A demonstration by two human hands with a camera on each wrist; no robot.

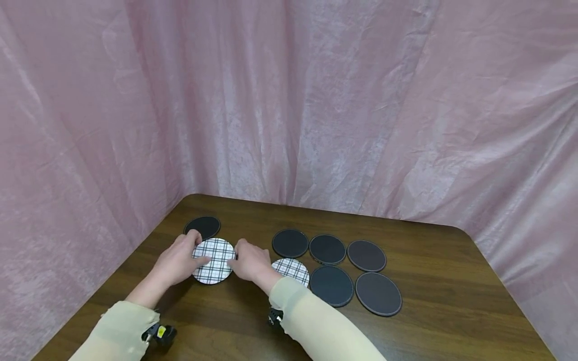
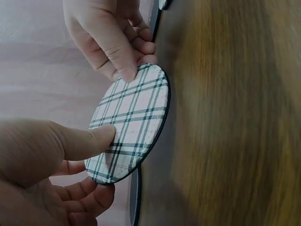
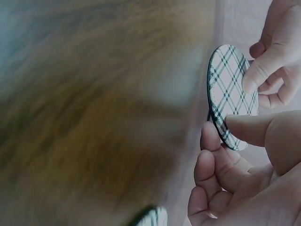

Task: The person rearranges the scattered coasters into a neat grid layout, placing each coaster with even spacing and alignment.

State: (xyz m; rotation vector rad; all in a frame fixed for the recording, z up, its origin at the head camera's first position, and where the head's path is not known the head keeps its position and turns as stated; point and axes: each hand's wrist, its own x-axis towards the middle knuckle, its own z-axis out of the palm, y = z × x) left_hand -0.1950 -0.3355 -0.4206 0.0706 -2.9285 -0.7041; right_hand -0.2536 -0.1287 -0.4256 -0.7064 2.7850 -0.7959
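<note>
Between both hands is a round plaid coaster (image 1: 214,261), white with dark checks and a dark edge, raised off the wooden table. My left hand (image 1: 177,257) pinches its left side, thumb on the plaid face and fingers beneath. On the opposite side my right hand (image 1: 253,260) pinches it the same way, as the right wrist view shows with the coaster (image 3: 230,92) tilted. Just beyond the left hand lies a dark round coaster (image 1: 205,226), partly covered. Another plaid coaster (image 1: 291,269) lies on the table, partly behind the right forearm.
Several dark coasters lie in two rows to the right, among them a back-row one (image 1: 290,243) and a front-row one (image 1: 378,294). The brown wooden table (image 1: 433,271) has rounded back corners. Pink curtains (image 1: 289,100) hang behind it and at its sides.
</note>
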